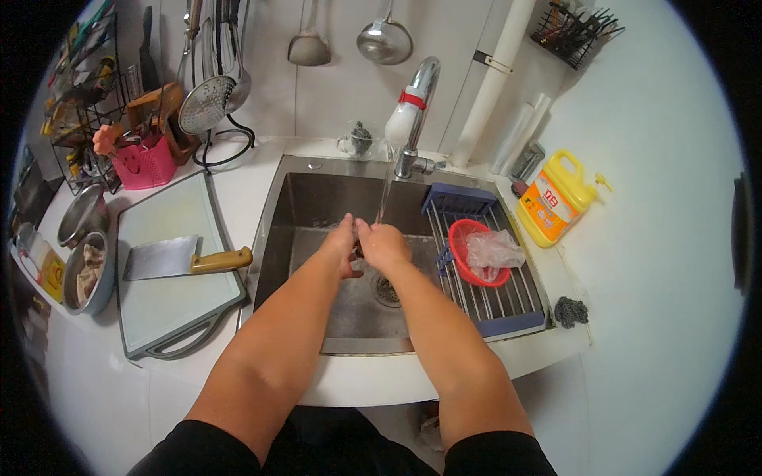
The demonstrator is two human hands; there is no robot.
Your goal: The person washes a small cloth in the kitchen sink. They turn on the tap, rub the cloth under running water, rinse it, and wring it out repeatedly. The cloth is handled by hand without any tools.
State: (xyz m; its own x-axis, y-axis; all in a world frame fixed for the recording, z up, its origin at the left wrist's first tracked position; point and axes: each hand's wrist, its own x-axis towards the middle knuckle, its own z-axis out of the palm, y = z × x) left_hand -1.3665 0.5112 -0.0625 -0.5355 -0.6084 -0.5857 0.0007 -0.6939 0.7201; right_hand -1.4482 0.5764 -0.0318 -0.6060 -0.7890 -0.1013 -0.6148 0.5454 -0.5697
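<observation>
My left hand (341, 245) and my right hand (383, 245) are close together over the stainless steel sink (351, 321), under running water (384, 199) from the faucet (417, 125). Between them, a small dark brown thing (358, 249) shows; my fingers cover most of it, and I cannot tell what it is. Both thumbs point away from me, near each other. Below my right wrist lies the drain strainer (387, 291) in the sink floor.
A roll-out rack (470, 303) spans the sink's right side, bearing a red plastic basket (457, 238) and a clear plastic bag (494, 253). Leftward, a cleaver (164, 259) rests on a cutting board (172, 315) beside a metal bowl (107, 297) of meat-like pieces. A yellow detergent jug (553, 199) stands right.
</observation>
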